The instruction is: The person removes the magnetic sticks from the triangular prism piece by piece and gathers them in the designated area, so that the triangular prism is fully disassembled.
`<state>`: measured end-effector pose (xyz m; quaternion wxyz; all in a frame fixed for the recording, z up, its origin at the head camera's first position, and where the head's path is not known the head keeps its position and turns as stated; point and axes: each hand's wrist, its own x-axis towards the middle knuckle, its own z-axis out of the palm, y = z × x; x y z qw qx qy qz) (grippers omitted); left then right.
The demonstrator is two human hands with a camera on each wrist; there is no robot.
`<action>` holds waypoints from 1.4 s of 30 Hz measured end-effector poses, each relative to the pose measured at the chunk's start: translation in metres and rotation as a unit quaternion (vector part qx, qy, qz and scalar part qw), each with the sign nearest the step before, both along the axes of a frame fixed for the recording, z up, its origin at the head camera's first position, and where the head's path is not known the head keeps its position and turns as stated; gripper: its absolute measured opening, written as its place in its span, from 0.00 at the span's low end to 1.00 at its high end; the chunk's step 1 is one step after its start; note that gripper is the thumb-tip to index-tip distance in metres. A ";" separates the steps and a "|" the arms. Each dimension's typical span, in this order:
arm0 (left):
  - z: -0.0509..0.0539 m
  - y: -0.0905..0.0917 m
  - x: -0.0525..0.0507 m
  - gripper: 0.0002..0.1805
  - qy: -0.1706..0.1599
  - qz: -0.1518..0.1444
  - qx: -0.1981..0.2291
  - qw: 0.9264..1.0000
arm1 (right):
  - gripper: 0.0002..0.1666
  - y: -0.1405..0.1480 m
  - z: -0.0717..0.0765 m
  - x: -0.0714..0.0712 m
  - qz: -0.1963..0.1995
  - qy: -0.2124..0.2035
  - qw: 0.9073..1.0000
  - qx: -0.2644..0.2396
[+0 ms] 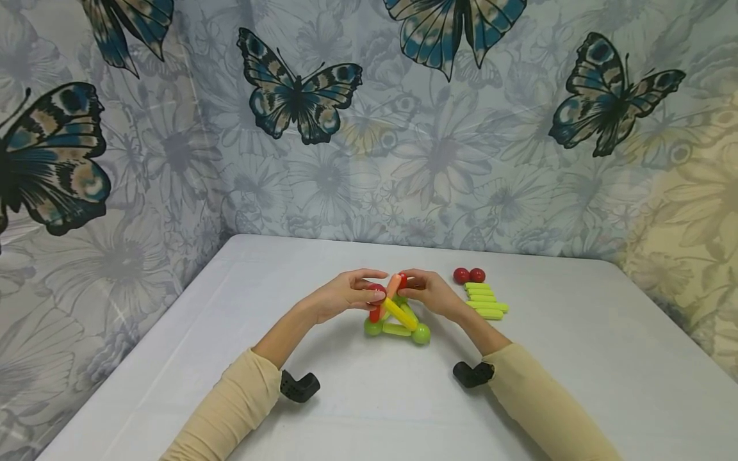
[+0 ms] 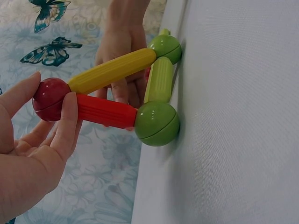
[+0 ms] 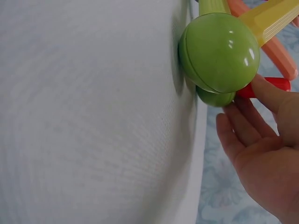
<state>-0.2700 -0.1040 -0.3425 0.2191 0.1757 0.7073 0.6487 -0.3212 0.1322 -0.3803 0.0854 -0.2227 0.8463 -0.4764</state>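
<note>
On the table stands a frame of balls and rods, with green balls (image 2: 157,123) at its bottom corners and light green rods (image 1: 396,329) between them. My left hand (image 1: 340,298) pinches a dark red ball (image 2: 50,99) at the top between thumb and fingers. From that ball a red rod (image 2: 106,112) and a yellow rod (image 2: 112,71) slope down to two green balls. At the rear, my right hand (image 1: 434,293) holds another red rod (image 3: 281,84) between thumb and fingers, beside a rear green ball (image 3: 216,98). An orange rod (image 3: 280,58) leans near it, its far end partly hidden.
Two dark red balls (image 1: 469,275) lie at the back right of the white table (image 1: 380,410). Several light green rods (image 1: 481,296) are lined up just in front of them. A butterfly-patterned wall covering (image 1: 357,192) closes off the back and left.
</note>
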 end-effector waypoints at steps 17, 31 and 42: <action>0.000 0.000 0.000 0.28 0.002 -0.004 -0.007 1.000 | 0.23 -0.002 0.001 0.003 0.006 0.033 0.999 0.029; 0.002 -0.001 0.000 0.28 0.003 -0.003 -0.008 1.000 | 0.23 -0.002 0.003 0.002 -0.039 0.058 0.997 0.041; 0.003 0.000 0.001 0.27 0.001 0.001 -0.008 1.000 | 0.23 0.005 0.000 0.000 -0.103 0.024 0.994 0.015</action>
